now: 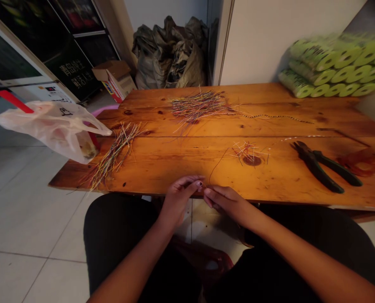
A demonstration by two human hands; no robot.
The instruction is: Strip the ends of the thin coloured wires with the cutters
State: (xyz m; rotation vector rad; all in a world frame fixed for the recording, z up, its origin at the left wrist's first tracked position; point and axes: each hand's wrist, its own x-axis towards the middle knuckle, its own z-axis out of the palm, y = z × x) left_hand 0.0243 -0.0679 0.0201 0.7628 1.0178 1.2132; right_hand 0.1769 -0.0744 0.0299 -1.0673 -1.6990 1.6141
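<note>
At the near edge of the wooden table (162,164), my left hand (181,198) and my right hand (225,202) meet fingertip to fingertip. Both are pinched on a thin wire (215,167), whose free end rises to the upper right. A small loose heap of short wires (247,152) lies beyond my right hand. Farther back is a big pile of coloured wires (198,105), with a twisted striped strand (269,116) running right from it. Another wire bundle (116,151) lies at the table's left end.
Dark-handled pliers (325,166) lie open at the right, beside an orange-red translucent item (362,162). A plastic bag (61,130) stands at the left edge. Green rolls (339,67) are stacked at the back right. Behind the table are a cardboard box (116,80) and dark sacks (170,54).
</note>
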